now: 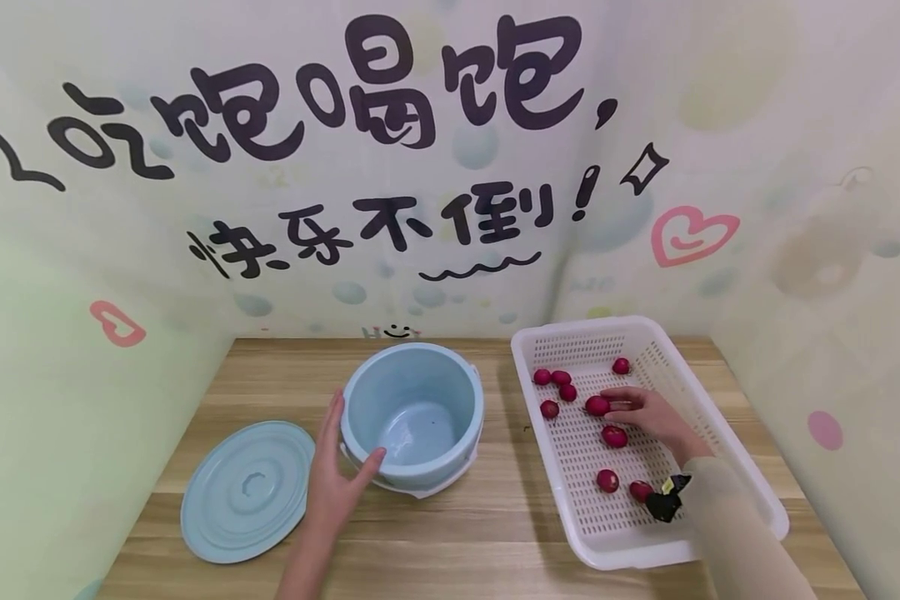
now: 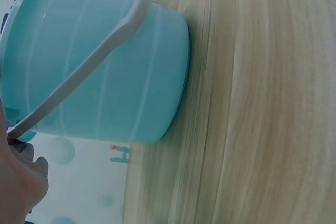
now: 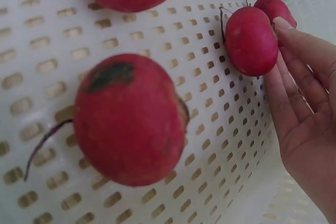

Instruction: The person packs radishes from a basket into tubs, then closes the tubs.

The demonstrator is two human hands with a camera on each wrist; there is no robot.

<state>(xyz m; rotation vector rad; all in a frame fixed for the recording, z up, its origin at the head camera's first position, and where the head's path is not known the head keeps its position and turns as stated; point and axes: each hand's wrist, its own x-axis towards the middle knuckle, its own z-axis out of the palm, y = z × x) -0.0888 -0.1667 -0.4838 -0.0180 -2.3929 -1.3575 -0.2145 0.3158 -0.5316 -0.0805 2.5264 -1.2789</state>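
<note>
A light blue bucket (image 1: pixel 412 421) stands upright on the wooden table. At its left side rests my left hand (image 1: pixel 333 479), thumb spread toward the front rim and fingers lying fairly straight along the outside. The bucket's pale handle (image 2: pixel 84 72) hangs down, in the left wrist view. My right hand (image 1: pixel 648 417) is inside a white perforated basket (image 1: pixel 528 433), pinching a red radish (image 3: pixel 251 41) between thumb and fingers. Nearer the right wrist camera lies another radish (image 3: pixel 131 121) with a thin root and a dark patch.
A light blue lid (image 1: pixel 247 492) lies flat on the table, left of the bucket. Several more radishes (image 1: pixel 614 436) are scattered over the basket's floor. Behind the table rises a printed wall (image 1: pixel 390 292). A black object (image 1: pixel 663 504) is at the right wrist.
</note>
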